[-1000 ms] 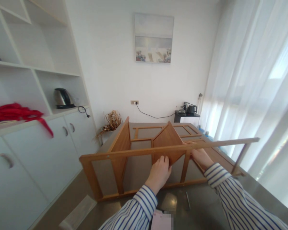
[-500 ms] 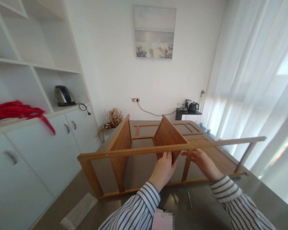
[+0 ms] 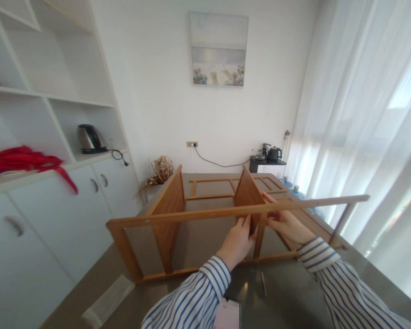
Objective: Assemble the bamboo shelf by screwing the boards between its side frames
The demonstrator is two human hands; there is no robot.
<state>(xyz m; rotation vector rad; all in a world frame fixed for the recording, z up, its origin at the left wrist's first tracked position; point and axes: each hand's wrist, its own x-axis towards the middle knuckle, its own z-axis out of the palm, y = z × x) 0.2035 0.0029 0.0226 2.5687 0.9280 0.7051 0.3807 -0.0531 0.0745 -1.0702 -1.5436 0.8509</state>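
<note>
A wooden side frame (image 3: 192, 214) with crossbars stands on its long edge across the table. Two wooden boards stand upright behind it: a left board (image 3: 166, 201) joined to the frame, and a right shelf board (image 3: 249, 189) near the frame's middle crossbar. My left hand (image 3: 238, 242) reaches under the top rail, its fingers closed on the shelf board's near end. From the other side, my right hand (image 3: 289, 226) grips the same board, fingers beside its right face, close to the crossbar. The board's lower near edge is partly hidden by my left hand.
A metal rod-like tool (image 3: 263, 284) lies on the table (image 3: 291, 292) in front of the frame. A clear plastic bag (image 3: 109, 299) is at the left. Another flat wooden frame (image 3: 212, 180) lies behind, and a wooden panel (image 3: 291, 233) lies at the right.
The right shelf board has shifted right, closer to the middle crossbar, with my left hand on it. My right hand has moved up and in against the board.
</note>
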